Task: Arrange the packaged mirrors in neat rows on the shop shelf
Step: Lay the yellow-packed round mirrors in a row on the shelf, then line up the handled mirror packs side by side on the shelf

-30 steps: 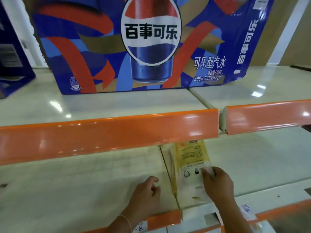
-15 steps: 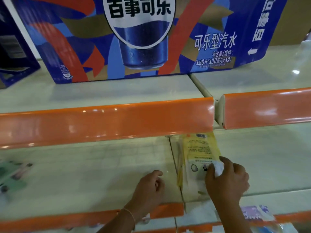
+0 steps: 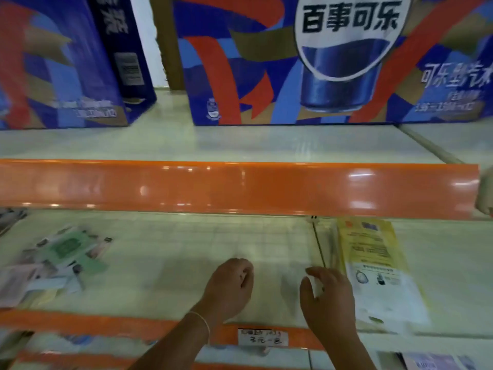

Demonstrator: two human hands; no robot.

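The big blue drinks carton [image 3: 333,62] reads "百事可乐" on its round logo. A handwritten price tag [image 3: 262,337] on the shelf edge reads "3元一包".

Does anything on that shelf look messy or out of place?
Yes. At the shelf's left end, a loose pile of packets lies fanned and overlapping at odd angles, not in rows. The yellow-topped packet on the right lies fairly straight.

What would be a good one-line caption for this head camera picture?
Two empty hands, left and right, hover over a shop shelf beside a yellow packet.
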